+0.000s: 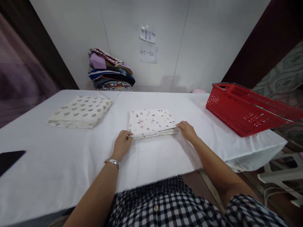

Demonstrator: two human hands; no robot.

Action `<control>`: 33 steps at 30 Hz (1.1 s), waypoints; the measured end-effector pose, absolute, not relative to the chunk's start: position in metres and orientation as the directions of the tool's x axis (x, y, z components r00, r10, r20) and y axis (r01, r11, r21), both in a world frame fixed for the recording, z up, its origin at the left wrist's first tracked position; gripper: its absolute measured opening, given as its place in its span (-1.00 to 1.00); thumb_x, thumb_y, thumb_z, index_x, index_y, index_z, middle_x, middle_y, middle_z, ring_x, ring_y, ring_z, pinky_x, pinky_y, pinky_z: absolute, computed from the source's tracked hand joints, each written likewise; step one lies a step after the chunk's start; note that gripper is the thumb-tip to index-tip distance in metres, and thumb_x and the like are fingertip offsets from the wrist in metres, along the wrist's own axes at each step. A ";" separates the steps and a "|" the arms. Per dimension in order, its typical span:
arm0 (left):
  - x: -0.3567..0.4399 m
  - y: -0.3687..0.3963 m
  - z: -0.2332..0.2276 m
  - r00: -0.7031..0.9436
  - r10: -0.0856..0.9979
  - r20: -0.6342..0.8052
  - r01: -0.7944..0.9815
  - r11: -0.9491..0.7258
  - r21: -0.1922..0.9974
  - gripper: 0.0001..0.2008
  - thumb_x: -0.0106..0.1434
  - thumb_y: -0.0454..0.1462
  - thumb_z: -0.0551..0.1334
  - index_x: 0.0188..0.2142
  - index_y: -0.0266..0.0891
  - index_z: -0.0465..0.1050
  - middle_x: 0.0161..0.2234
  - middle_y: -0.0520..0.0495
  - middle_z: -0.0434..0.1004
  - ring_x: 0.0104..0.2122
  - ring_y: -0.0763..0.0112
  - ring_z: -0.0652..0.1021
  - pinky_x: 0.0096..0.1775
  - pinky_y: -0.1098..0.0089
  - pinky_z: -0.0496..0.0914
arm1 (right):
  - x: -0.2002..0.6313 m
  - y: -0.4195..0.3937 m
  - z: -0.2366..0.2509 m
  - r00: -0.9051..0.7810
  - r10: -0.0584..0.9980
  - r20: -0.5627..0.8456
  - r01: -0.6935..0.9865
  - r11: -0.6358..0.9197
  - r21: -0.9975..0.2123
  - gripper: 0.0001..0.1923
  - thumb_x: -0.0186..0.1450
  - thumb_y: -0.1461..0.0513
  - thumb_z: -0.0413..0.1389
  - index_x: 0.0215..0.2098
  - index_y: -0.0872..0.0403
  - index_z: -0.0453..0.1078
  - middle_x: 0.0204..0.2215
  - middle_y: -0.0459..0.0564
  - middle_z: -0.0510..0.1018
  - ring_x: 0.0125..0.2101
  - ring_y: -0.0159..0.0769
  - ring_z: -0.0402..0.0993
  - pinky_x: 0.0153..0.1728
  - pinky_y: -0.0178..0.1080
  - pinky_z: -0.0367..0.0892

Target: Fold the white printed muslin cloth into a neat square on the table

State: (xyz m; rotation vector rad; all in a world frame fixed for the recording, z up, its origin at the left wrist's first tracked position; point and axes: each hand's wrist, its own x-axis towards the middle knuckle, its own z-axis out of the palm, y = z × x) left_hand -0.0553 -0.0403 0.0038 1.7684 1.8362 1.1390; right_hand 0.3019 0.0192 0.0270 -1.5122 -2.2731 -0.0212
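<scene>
cloth (151, 121): folded square, white with small scattered prints, layered edges facing the person, flat at table (59, 170) centre | left hand (121, 145): fingers curled, gripping its near-left corner | right hand (187, 130): fingers closed on near-right corner | second folded cloth (80, 112) far left, red basket (246, 108) right

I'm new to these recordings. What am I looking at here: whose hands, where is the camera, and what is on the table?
There is no machine: a person works with bare hands, filmed by a camera on their own head looking forward and down. The left hand and right hand grip the near corners of a folded patterned cloth lying on the white table. A second folded cloth lies at left, a red basket at right, a stack of fabrics against the wall under two paper notes. A dark flat object sits at the left edge.
</scene>
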 end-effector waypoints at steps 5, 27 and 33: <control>-0.056 -0.040 0.003 -0.161 0.946 0.280 0.674 -0.101 0.732 -0.86 0.06 -0.33 0.07 -0.40 -0.17 0.38 -0.30 0.02 0.35 -0.45 0.45 0.40 -0.33 0.39 0.32 | 0.307 0.015 0.016 -0.363 0.889 0.279 0.894 0.417 -0.164 -0.72 0.34 0.28 -0.07 -0.11 0.01 0.44 -0.20 -0.01 0.51 -0.16 -0.28 0.35 -0.24 -0.30 0.28; -0.056 -0.040 0.002 -0.167 0.948 0.269 0.673 -0.090 0.734 -0.86 0.07 -0.31 0.07 -0.40 -0.16 0.39 -0.30 0.03 0.36 -0.47 0.45 0.39 -0.34 0.39 0.33 | 0.307 0.023 0.043 -0.540 0.838 0.080 0.839 0.529 0.124 -0.69 0.32 0.36 -0.12 -0.08 0.10 0.39 -0.18 0.10 0.47 -0.15 -0.22 0.30 -0.27 -0.27 0.22; -0.056 -0.039 0.001 -0.175 0.950 0.260 0.672 -0.077 0.737 -0.86 0.06 -0.32 0.08 -0.40 -0.17 0.39 -0.30 0.02 0.36 -0.47 0.45 0.39 -0.34 0.39 0.34 | 0.310 0.016 0.034 -0.538 0.835 0.115 0.843 0.528 0.106 -0.68 0.29 0.38 -0.09 -0.08 0.07 0.39 -0.19 0.09 0.49 -0.16 -0.22 0.32 -0.27 -0.27 0.23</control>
